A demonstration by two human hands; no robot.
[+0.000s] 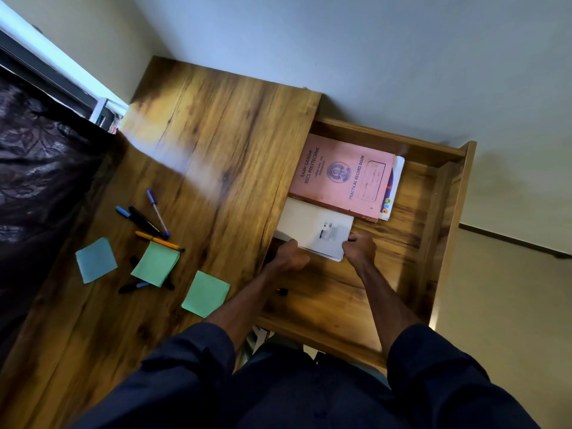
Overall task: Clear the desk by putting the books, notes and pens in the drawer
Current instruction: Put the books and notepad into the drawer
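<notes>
My left hand (289, 253) and right hand (360, 247) both grip the white book (312, 227) in the drawer (433, 212). Pink record book (340, 176) lies just beyond.

Desk (216, 144) and drawer (433, 196): golden-brown wood grain with dark streaks. In the drawer, pink book (340, 178) with dark blue print and white book (312, 226); on the desk, blue note (96, 260), green pad (155, 264), green note (205, 294), orange pen (156, 240), black marker (144, 220) and blue-capped pen (158, 212). At left, dark cloth (46, 165) with a faint floral pattern; near, navy sleeves (192, 366).
</notes>
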